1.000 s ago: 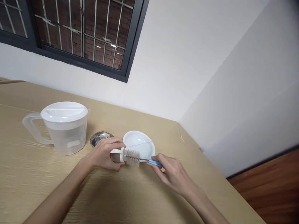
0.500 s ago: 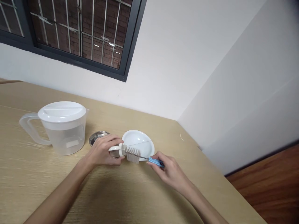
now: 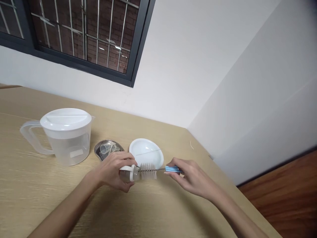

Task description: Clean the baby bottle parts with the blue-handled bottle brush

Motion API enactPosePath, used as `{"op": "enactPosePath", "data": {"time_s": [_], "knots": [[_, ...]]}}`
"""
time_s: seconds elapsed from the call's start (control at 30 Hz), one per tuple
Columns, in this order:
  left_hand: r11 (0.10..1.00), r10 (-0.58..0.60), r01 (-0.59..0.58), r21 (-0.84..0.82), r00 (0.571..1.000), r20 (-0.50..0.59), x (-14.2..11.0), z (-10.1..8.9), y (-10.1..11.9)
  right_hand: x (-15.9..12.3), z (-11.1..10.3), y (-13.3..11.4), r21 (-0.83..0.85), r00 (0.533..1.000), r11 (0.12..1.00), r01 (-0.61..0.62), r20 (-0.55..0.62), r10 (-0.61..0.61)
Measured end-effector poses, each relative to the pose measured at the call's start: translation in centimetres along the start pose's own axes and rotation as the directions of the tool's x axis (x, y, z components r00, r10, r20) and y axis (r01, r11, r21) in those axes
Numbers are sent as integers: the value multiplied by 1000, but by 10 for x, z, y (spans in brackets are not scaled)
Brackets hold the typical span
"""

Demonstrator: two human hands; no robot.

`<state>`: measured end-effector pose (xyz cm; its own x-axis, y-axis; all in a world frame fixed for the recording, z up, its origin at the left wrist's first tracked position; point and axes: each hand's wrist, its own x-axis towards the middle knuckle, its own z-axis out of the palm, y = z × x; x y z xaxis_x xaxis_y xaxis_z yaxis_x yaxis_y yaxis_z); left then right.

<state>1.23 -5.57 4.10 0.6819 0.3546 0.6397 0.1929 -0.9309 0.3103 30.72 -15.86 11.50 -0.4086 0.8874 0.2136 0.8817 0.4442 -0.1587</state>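
My left hand is wrapped round a small clear bottle with a white collar and handle, held on its side with its mouth to the right. A bottle brush with white bristles and a twisted wire stem reaches toward that mouth; its tip seems to be inside, most bristles outside. My right hand pinches the brush's blue handle. Just behind the bristles stands a white bowl with a thin line across it. Beyond my left hand is a metal dish holding clear plastic pieces, partly hidden by the hand.
A lidded translucent pitcher with liquid in it stands on the left of the wooden table. The wall and a barred window rise behind. A thin pale strand lies near the right edge.
Both hands, with the bottle and brush, have moved nearer to me and to the right. More of the metal dish and its clear pieces now shows.
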Motion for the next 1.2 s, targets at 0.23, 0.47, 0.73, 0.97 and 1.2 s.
{"op": "enactPosePath", "data": {"time_s": [0.23, 0.47, 0.73, 0.97, 1.2], "knots": [[997, -62, 69, 35, 984, -165, 2, 13, -1, -16, 25, 6, 127, 989, 982, -142, -22, 146], [976, -107, 143, 165, 972, -210, 1, -4, -15, -40, 29, 8, 55, 975, 983, -174, -128, 180], [985, -53, 86, 148, 975, -216, 1, 2, -9, -38, 14, -2, 85, 958, 978, -188, -204, 202], [990, -44, 70, 122, 978, -202, 1, 0, -6, -33, 17, -10, 136, 985, 987, -85, -136, 104], [992, -31, 56, 114, 976, -217, 1, 0, -5, -28, 14, -15, 140, 987, 989, -43, -149, 64]]}}
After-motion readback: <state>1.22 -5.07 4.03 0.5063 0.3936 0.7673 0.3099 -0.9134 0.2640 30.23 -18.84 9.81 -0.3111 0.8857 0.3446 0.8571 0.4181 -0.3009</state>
